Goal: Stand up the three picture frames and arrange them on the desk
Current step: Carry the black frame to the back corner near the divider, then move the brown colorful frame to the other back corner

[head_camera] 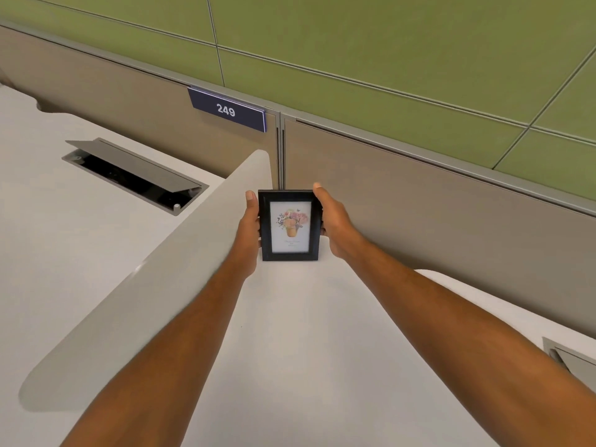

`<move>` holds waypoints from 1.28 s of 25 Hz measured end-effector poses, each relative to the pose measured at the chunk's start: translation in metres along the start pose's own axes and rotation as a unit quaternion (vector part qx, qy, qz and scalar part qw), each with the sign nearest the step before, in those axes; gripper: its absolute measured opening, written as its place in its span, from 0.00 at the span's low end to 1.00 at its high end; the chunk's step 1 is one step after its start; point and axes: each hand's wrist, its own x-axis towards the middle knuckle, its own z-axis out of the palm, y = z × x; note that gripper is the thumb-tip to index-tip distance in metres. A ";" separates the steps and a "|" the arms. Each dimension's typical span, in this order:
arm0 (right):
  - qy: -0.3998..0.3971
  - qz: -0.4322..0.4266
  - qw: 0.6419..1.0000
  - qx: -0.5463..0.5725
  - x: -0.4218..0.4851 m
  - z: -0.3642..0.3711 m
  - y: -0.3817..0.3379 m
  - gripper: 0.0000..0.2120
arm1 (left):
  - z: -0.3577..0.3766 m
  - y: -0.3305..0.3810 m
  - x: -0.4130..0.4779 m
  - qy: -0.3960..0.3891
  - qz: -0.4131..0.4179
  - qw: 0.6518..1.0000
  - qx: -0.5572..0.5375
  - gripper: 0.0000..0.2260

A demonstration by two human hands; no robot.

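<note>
A small black picture frame (290, 225) with a print of flowers in a pot stands upright on the white desk (290, 317), in the far corner against the grey partition. My left hand (250, 227) grips its left edge and my right hand (335, 225) grips its right edge. Both arms reach forward across the desk. Only this one frame is in view.
A low grey divider (161, 272) runs diagonally on the left of the desk. Beyond it, on the neighbouring desk, an open cable hatch (135, 174) shows. A dark sign reading 249 (227, 110) hangs on the partition. Another hatch (574, 359) sits at the right edge.
</note>
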 end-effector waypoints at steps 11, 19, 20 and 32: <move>-0.034 -0.005 0.999 -0.041 -0.010 -0.006 -0.004 0.30 | -0.004 -0.007 -0.018 0.037 -0.006 0.999 0.001 0.36; 0.014 0.050 0.998 -0.040 -0.101 -0.047 0.060 0.42 | -0.009 -0.053 -0.116 0.091 -0.044 0.994 -0.037 0.35; 0.020 0.054 0.998 -0.033 -0.120 -0.052 0.073 0.41 | -0.006 -0.058 -0.132 0.088 -0.054 0.994 -0.035 0.34; 0.021 0.046 0.997 -0.051 -0.350 -0.130 0.184 0.29 | 0.069 -0.108 -0.325 -0.101 -0.175 0.978 0.046 0.25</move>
